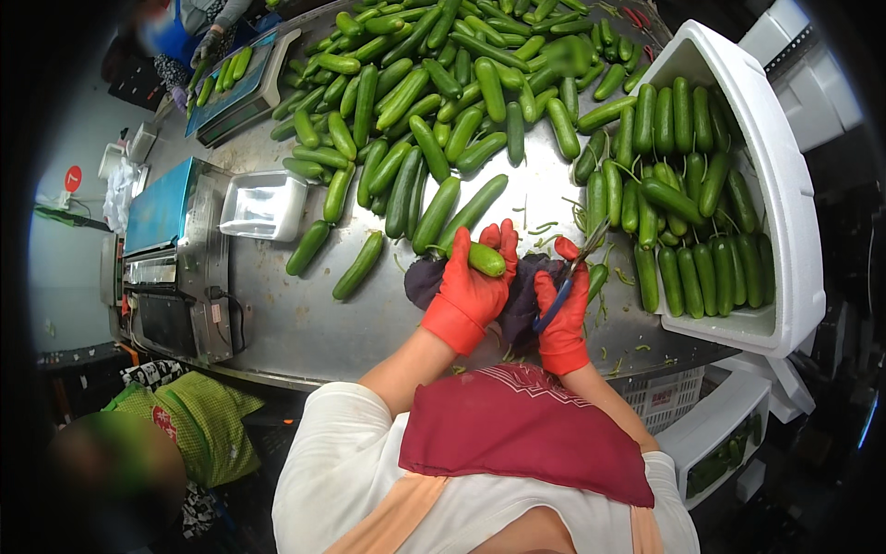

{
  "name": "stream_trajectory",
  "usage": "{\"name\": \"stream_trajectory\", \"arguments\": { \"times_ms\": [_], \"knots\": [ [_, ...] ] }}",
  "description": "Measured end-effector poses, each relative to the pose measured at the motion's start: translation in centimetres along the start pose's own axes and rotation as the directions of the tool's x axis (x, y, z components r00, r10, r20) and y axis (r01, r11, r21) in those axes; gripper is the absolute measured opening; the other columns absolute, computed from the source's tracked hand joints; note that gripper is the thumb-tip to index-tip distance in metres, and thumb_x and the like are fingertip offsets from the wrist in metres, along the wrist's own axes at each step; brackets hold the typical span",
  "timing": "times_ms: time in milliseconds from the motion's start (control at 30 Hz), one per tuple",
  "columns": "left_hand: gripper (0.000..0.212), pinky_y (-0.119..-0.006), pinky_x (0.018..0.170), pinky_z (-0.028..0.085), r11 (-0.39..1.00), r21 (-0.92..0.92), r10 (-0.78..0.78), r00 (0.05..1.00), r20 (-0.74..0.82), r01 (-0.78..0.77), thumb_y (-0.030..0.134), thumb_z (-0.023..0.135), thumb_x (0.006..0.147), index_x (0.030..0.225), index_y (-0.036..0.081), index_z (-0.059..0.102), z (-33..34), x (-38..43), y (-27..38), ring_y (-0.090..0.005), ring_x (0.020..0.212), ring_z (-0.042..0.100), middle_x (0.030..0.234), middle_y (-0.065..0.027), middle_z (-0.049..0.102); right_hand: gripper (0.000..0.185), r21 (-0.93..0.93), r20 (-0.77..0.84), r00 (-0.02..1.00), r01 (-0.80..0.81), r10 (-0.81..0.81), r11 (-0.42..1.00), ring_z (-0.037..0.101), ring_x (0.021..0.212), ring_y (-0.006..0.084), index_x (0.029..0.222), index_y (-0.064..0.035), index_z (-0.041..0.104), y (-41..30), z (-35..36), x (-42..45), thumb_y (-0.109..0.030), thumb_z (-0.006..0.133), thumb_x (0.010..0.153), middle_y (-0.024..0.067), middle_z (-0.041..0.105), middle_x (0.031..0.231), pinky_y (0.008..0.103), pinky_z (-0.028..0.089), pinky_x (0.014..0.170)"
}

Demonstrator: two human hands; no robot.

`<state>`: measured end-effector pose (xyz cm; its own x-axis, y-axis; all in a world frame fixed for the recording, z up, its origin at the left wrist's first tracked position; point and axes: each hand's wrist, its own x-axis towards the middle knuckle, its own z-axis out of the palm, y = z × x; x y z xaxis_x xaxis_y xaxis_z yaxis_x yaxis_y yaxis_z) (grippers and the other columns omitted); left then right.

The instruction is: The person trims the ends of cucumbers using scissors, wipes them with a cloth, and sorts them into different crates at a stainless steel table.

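Note:
My left hand [474, 291], in a red rubber glove, holds a short green cucumber [486, 259] across its palm and fingers. In my right hand [564, 318], gloved the same way, are scissors [556, 302] with blue handles, their blades pointing up and to the right. A dark purple cloth [520, 298] lies on the metal table beneath and between both hands. Just beyond my left hand, several cucumbers [436, 215] lie at the near edge of a large heap [429, 90]. Cut stem bits [543, 228] are scattered around my right hand.
A white foam box [796, 208] on the right holds rows of cucumbers [692, 187]. To the left stand a clear plastic tray [264, 206] and a machine with a blue top [160, 208]. A co-worker's gloved hand [208, 47] is by a scale [242, 83]; another person [180, 429] is at lower left.

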<state>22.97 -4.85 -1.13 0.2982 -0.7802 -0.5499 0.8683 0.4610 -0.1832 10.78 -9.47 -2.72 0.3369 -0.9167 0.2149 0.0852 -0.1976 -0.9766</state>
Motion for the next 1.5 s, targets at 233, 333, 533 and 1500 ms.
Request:
{"name": "stream_trajectory", "arguments": {
  "times_ms": [233, 333, 533, 1500],
  "knots": [
    [0.033, -0.041, 0.097, 0.040, 0.981, 0.194, 0.002, 0.996, 0.089, -0.019, 0.032, 0.059, 0.086, 0.098, 0.003, 0.053, -2.3, 0.2, -0.6, -0.0290, 0.109, 0.051, 0.108, -0.0131, 0.057, 0.048, 0.245, 0.274, 0.961, -0.118, 0.048, 0.962, 0.051, 0.090, 0.0132, 0.121, -0.0065, 0.046, -0.6, 0.7, -1.1, -0.001, 0.062, 0.076, 0.0035, 0.053, 0.111, 0.0263, 0.043, 0.079],
    [0.031, -0.040, 0.097, 0.040, 0.969, 0.245, 0.016, 1.000, 0.017, -0.020, 0.034, 0.060, 0.085, 0.096, 0.006, 0.054, -2.8, 0.1, -1.1, -0.0281, 0.110, 0.050, 0.105, -0.0116, 0.058, 0.036, 0.300, 0.215, 0.968, -0.193, 0.131, 0.934, 0.053, 0.088, 0.0121, 0.114, -0.0073, 0.051, 0.9, 1.5, -1.4, -0.010, 0.062, 0.080, 0.0034, 0.055, 0.106, 0.0259, 0.045, 0.076],
    [0.036, -0.043, 0.099, 0.036, 0.983, 0.182, 0.026, 0.997, -0.077, -0.012, 0.036, 0.056, 0.087, 0.099, 0.002, 0.051, -3.5, 0.9, -0.5, -0.0304, 0.118, 0.045, 0.110, -0.0125, 0.055, 0.032, 0.867, 0.350, 0.785, -0.479, 0.512, 0.141, 0.051, 0.078, 0.0098, 0.115, -0.0086, 0.053, 3.4, 0.7, 0.5, -0.006, 0.057, 0.083, 0.0030, 0.052, 0.115, 0.0270, 0.049, 0.072],
    [0.039, -0.045, 0.098, 0.036, 0.973, 0.223, -0.012, 0.974, -0.227, 0.064, 0.038, 0.052, 0.088, 0.108, 0.005, 0.046, -2.6, 1.2, -1.3, -0.0316, 0.116, 0.046, 0.122, -0.0222, 0.049, 0.052, 0.223, 0.130, 0.980, -0.180, 0.153, 0.958, 0.055, 0.095, 0.0147, 0.123, -0.0050, 0.042, 4.3, 0.9, -1.0, 0.005, 0.057, 0.075, 0.0073, 0.056, 0.109, 0.0269, 0.045, 0.084]
  ]
}}
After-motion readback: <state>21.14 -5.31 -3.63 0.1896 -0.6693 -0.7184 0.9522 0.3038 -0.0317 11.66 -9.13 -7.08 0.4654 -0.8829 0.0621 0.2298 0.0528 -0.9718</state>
